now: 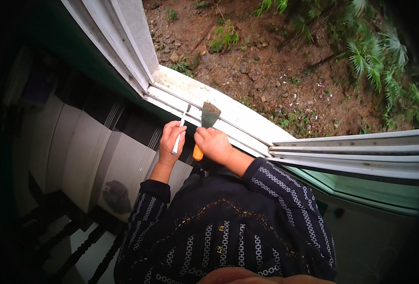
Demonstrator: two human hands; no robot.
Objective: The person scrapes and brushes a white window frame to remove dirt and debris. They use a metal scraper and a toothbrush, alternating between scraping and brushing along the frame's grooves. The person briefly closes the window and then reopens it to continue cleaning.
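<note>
My left hand [171, 140] holds a thin white-handled brush [179, 136], its dark tip pointing up towards the window track. Beside it on the right, my right hand [213, 143] grips a putty knife by its orange handle [197, 152]. The wide metal blade [210, 115] of the putty knife points away from me over the window track, with brown dirt on its end. Both hands are at the inner edge of the white window frame's lower track [241, 136]. Whether either tool touches the track, I cannot tell.
White frame sides rise at the left [113, 42] and right [344, 149] of the opening. Outside lies a pale ledge [209, 90], then a dirt slope [245, 71] with plants. Tiled wall [124, 156] and dark turned balusters [85, 248] are at lower left.
</note>
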